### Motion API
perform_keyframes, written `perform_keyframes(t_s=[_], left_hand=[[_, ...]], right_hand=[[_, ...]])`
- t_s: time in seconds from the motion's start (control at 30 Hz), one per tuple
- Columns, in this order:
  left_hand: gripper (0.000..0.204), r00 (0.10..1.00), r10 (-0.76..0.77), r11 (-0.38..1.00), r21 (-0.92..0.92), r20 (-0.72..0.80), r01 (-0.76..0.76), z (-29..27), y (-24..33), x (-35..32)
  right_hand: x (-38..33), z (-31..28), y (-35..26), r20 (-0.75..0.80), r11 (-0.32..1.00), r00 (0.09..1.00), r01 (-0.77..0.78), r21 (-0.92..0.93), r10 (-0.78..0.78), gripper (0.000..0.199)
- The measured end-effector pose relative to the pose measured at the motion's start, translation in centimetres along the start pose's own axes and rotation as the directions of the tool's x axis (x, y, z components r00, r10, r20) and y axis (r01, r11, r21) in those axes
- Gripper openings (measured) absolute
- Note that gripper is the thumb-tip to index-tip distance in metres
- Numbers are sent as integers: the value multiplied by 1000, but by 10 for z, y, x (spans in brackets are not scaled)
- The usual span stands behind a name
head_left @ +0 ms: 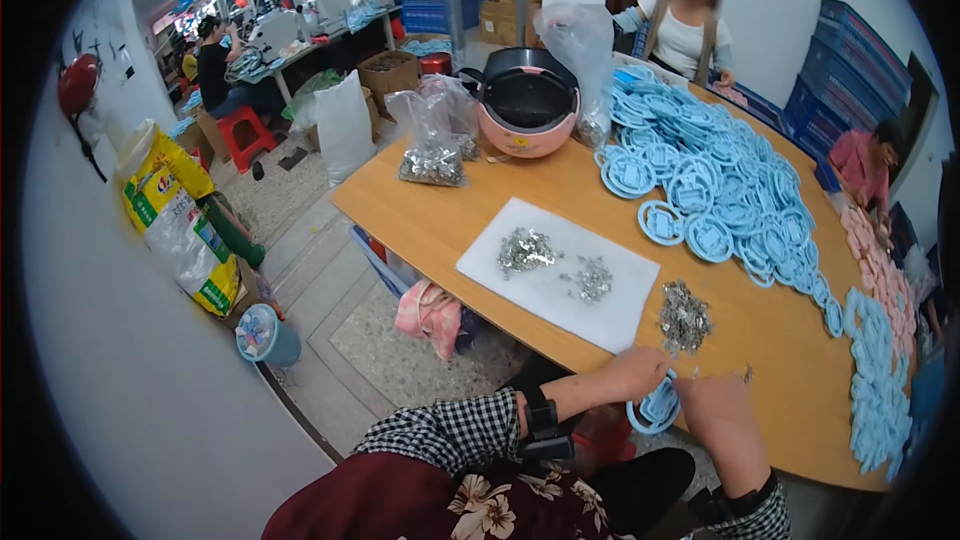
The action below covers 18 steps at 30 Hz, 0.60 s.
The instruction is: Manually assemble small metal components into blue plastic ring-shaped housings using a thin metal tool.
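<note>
Covering blue ring [657,407] partly: 2 hands [633,374].

Smooth plastic ring [658,406], shiny metal pieces [685,320]

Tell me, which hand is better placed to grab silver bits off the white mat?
Probably the left hand: it's beside the white mat, closer to the silver bits. The right hand sits farther right. Both are at the blue ring.

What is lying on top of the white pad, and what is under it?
On the white pad lie two heaps of small silvery pieces, the left one larger. The wooden table shows around the pad; whatever lies directly beneath it is covered.
</note>
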<state>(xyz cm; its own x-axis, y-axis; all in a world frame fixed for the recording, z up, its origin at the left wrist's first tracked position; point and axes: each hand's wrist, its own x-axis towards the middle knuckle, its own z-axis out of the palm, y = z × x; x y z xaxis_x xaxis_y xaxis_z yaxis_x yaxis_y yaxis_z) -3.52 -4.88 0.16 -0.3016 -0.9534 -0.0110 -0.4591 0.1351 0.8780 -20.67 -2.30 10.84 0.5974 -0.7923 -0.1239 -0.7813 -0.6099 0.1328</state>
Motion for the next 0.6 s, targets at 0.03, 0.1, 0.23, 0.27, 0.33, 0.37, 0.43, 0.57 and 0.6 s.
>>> perform_keyframes(t_s=[0.03,0.1,0.23,0.27,0.33,0.37,0.43,0.57,0.6], left_hand=[[31,999,-30,999,-32,19,31,-6,0,-4],[31,998,59,998,-37,6,-59,-9,-12,-1],[30,991,-100,855,-501,92,133,-13,3,-11],[29,977,161,923,-329,-138,-198,4,-44,-1],[29,997,71,821,-569,6,-55,-15,-3,-13],[30,995,26,695,-717,94,50,-22,7,-14],[30,993,17,595,-800,113,81,-20,19,-19],[35,982,-16,614,-773,190,160,-16,29,-30],[35,976,-17,614,-769,215,180,-11,26,-30]], right_hand=[[4,-3,-10,-11,994,1000,15,-110,-16,15],[-1,-11,-11,-114,996,991,59,-60,-65,12],[-38,3,13,-279,971,949,-85,225,148,20],[-36,12,13,-347,928,920,-42,371,181,22],[-50,51,17,-353,686,832,-45,726,427,24],[-46,65,10,-303,459,772,18,888,558,26],[-45,54,-12,168,-298,841,-9,955,514,24],[-45,63,-22,157,-517,882,110,849,445,21],[-49,67,-19,163,-508,877,103,855,452,21]])
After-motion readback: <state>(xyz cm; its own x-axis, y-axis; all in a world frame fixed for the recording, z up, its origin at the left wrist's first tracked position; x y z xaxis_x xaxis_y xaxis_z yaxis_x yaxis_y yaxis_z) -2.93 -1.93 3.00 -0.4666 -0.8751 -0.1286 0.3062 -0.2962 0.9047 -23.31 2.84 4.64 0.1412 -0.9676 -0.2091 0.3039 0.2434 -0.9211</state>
